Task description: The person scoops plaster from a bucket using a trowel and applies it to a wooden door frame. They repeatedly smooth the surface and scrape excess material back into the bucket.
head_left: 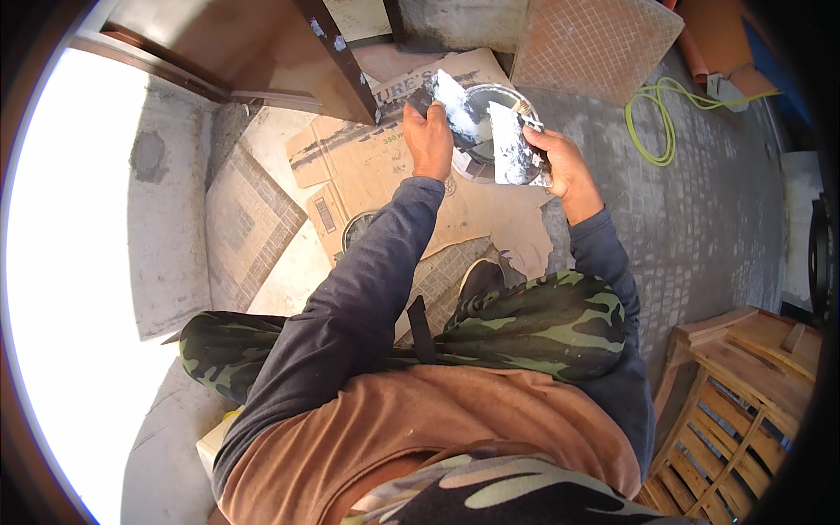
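Plainly, both arms reach from the lower edge toward the upper centre of the frame, clad in creased, dark grey sleeves [367, 267]; the left slants rightward, the right is bent at the elbow. A flattened cardboard sheet [468, 208] lies beyond, brown and matt, torn ragged along its lower right side. By its upper right part, at upper centre, sits a round bucket [503, 87] with a circular rim (its contents are partly hidden by what the hands hold). The left hand [427, 144] points upward, gripping a flat scraper [452, 98] by its lower left end, the thumb nearest the blade. The right hand [569, 171] tilts inward, grasping a rectangular plate [516, 149] at its right edge, thumb laid over the face. Both tools are over the bucket, near each other but apart. White paste coats the scraper in thick smears; on the plate it breaks into blotches among smaller dark, rough patches.
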The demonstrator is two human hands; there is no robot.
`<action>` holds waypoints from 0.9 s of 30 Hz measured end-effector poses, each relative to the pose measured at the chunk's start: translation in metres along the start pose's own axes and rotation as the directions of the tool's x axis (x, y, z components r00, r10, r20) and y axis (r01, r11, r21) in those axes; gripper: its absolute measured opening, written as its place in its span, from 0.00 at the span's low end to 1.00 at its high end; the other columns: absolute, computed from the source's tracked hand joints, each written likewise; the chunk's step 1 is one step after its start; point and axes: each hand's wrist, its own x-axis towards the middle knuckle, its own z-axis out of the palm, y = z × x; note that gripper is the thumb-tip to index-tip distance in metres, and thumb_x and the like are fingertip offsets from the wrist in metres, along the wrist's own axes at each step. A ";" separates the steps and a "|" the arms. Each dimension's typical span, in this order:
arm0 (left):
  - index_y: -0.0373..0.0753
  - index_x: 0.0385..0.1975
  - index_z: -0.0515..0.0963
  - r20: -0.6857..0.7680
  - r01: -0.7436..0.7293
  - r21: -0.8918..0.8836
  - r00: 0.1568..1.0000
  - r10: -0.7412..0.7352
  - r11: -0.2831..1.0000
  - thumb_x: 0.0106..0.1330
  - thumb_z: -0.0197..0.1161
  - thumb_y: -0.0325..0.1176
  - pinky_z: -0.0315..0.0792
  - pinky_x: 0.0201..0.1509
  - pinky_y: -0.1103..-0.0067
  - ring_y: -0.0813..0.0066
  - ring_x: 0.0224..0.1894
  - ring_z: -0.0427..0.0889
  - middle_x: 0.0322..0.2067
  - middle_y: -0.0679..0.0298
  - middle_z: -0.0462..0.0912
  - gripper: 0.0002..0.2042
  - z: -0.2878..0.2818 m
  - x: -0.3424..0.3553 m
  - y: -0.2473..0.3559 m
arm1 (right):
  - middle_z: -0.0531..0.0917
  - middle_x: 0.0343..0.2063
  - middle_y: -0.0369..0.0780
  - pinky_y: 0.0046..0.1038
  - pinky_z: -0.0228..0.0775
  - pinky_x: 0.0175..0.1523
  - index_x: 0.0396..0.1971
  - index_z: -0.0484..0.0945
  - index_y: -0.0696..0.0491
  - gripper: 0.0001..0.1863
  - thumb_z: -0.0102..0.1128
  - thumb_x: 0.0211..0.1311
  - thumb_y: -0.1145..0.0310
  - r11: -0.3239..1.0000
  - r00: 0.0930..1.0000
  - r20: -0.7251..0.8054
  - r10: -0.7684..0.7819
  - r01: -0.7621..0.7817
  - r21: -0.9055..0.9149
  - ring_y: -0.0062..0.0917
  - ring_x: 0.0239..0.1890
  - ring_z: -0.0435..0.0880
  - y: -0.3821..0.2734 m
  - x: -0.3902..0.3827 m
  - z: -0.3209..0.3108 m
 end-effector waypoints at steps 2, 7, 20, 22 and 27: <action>0.27 0.32 0.67 0.028 0.049 0.109 0.998 -0.052 0.993 0.66 0.57 0.29 0.69 0.38 0.76 0.78 0.28 0.66 0.24 0.65 0.71 0.10 -0.005 0.010 -0.001 | 0.85 0.41 0.42 0.33 0.85 0.42 0.48 0.76 0.61 0.15 0.66 0.65 0.73 0.976 0.972 -0.085 -0.218 0.217 -0.028 0.28 0.38 0.88 -0.006 -0.009 -0.002; 0.26 0.41 0.67 0.010 0.066 -0.002 0.998 -0.066 0.998 0.68 0.58 0.30 0.69 0.36 0.78 0.79 0.31 0.69 0.29 0.63 0.75 0.12 -0.006 0.014 0.012 | 0.83 0.43 0.38 0.24 0.75 0.51 0.49 0.75 0.58 0.13 0.61 0.66 0.78 0.764 0.760 -0.080 -0.645 0.636 -0.113 0.19 0.43 0.82 -0.005 -0.020 0.005; 0.32 0.51 0.74 0.209 -0.264 0.007 0.944 0.256 0.965 0.76 0.52 0.31 0.69 0.39 0.83 0.83 0.35 0.71 0.37 0.67 0.78 0.12 0.034 -0.062 0.035 | 0.83 0.47 0.40 0.25 0.71 0.54 0.53 0.78 0.63 0.18 0.64 0.69 0.67 0.460 0.512 -0.025 -0.858 0.748 -0.478 0.22 0.48 0.79 0.062 -0.013 0.039; 0.31 0.51 0.74 0.207 -0.292 0.027 0.937 0.280 0.956 0.76 0.52 0.31 0.70 0.39 0.82 0.82 0.35 0.72 0.35 0.68 0.78 0.12 0.035 -0.061 0.034 | 0.84 0.46 0.40 0.25 0.71 0.54 0.53 0.79 0.64 0.18 0.64 0.69 0.69 0.446 0.504 -0.012 -0.863 0.752 -0.486 0.22 0.48 0.79 0.063 -0.014 0.033; 0.28 0.50 0.74 0.185 -0.360 0.103 0.923 0.338 0.927 0.75 0.52 0.31 0.76 0.39 0.71 0.63 0.35 0.86 0.33 0.49 0.85 0.12 0.037 -0.062 0.030 | 0.86 0.46 0.41 0.24 0.73 0.52 0.53 0.80 0.62 0.16 0.62 0.69 0.73 0.408 0.489 0.035 -0.872 0.764 -0.500 0.22 0.46 0.82 0.065 -0.024 0.024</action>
